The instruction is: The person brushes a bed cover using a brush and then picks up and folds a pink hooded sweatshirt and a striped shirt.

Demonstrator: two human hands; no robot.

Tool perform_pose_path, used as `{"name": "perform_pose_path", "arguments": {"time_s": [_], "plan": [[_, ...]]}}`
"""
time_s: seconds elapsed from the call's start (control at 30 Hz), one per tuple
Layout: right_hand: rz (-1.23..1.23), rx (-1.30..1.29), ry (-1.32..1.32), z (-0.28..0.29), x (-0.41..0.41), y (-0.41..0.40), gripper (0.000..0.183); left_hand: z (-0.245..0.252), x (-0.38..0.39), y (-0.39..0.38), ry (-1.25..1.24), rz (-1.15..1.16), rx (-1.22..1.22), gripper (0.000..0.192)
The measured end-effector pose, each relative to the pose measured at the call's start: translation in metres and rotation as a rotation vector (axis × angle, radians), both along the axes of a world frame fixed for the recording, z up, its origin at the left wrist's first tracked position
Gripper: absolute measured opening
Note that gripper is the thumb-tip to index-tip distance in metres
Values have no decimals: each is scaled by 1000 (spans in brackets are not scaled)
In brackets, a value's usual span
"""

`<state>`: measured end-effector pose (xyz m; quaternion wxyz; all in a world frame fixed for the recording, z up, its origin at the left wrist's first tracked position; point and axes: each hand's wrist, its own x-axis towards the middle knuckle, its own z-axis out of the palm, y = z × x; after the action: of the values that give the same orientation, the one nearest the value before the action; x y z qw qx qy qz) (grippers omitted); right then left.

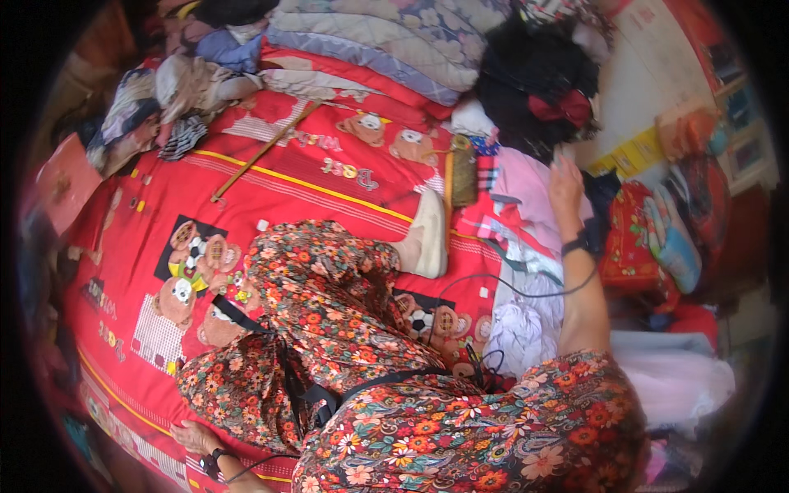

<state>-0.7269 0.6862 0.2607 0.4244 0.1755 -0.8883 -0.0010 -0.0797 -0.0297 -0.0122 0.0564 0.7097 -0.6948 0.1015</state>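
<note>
My left hand point(194, 437) rests on the red printed bedsheet point(154, 240), beside my bent knee in floral trousers, with nothing seen in it. On the other side my right hand point(566, 185) reaches out over the clothes at the bed's edge. Its fingers are blurred, so whether they grip anything is unclear. Just beyond them lies a heap of black clothing point(530, 68) with a dark red piece on it. A pink garment point(524, 179) lies beside that hand, and a crumpled pale lilac cloth point(518, 326) is near my forearm.
Folded quilts point(376, 43) are stacked at the far side. A thin wooden stick point(265, 153) lies on the sheet; another stick point(449, 197) lies by a rolled woven item point(463, 172), near my foot. More clothes point(191, 86) pile up at far left. Black cables point(518, 289) run from my wrists.
</note>
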Motion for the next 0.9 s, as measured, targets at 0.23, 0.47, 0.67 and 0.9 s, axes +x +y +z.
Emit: {"name": "perform_pose_path", "arguments": {"time_s": [0.23, 0.47, 0.67, 0.9], "plan": [[-524, 216, -838, -64, -7, 2, 63, 14, -14, 18, 66, 22, 12, 48], [-144, 354, -596, 33, -125, -157, 28, 19, -19, -6, 266, 279, -27, 53], [293, 455, -592, 61, -103, -428, 27, -5, -24, -27, 53, 398, -192, 52], [701, 546, -511, -21, -53, -662, 23, 1, -28, -18, 33, 373, -210, 53]]}}
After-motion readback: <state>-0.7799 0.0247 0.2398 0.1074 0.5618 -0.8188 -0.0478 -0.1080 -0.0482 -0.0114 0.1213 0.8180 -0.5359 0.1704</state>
